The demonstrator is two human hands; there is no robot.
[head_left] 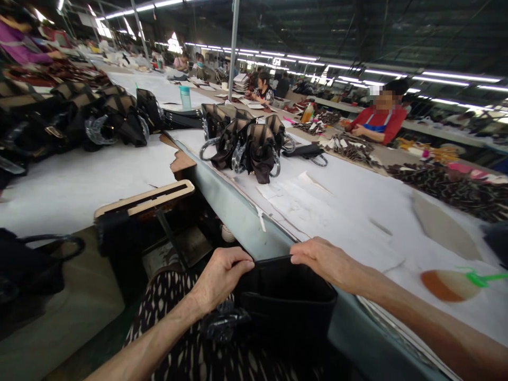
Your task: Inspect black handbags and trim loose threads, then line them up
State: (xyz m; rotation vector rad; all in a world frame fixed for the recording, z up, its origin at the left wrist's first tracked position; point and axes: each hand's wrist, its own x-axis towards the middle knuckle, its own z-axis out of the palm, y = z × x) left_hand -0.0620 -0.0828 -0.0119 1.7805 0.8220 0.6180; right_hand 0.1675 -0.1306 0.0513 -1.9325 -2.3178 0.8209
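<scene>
A black handbag (pixel 283 296) rests on my lap against the table's front edge, its mouth facing up. My left hand (pixel 222 275) is closed on the bag's top rim at the left, fingers curled over the edge. My right hand (pixel 321 260) grips the same rim at the right, fingers folded down over it. Crinkled clear plastic (pixel 224 323) clings to the bag's lower left side.
A white-covered worktable (pixel 349 211) stretches ahead with a cluster of dark handbags (pixel 248 143). More black bags (pixel 79 121) pile at the left, one (pixel 27 264) near my left side. A teal cup (pixel 184 98) stands farther back. Other workers, one in red (pixel 379 124), sit at benches behind.
</scene>
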